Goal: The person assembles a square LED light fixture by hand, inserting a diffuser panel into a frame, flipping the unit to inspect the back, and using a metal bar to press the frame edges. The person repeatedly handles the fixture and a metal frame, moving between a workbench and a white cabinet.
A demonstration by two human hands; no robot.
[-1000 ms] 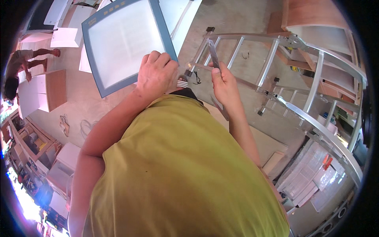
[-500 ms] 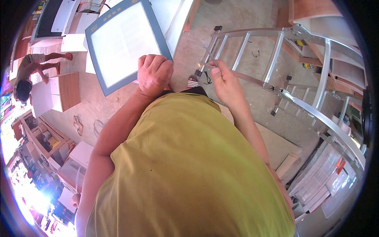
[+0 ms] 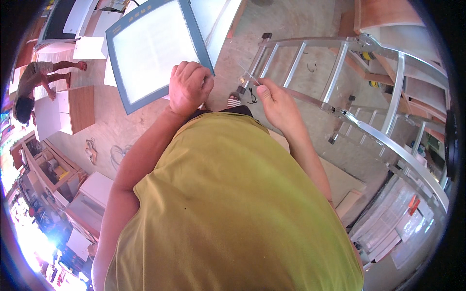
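My left hand (image 3: 190, 88) is closed in a fist by the lower right edge of a flat white panel with a blue-grey border (image 3: 150, 53). What it holds, if anything, is hidden by the fingers. Opposite it, my right hand (image 3: 280, 103) pinches a thin, narrow, see-through strip (image 3: 249, 74) between thumb and fingers. The strip points up and left from the fingertips, over the floor; its exact kind cannot be made out. The panel lies tilted on a white surface (image 3: 213, 19) in front of me.
An aluminium folding ladder (image 3: 339, 68) stretches along the right side, near wooden shelving (image 3: 388, 19). At the left, another person (image 3: 34, 82) bends beside a white and wooden cabinet (image 3: 77, 110). Sandals (image 3: 91, 150) and a coiled cable (image 3: 118, 156) lie on the floor. Wrapped boards (image 3: 383, 218) stand lower right.
My right hand has shifted slightly down, and the strip in it has tipped further to the left. My left fist has turned a little. The other person bends slightly lower.
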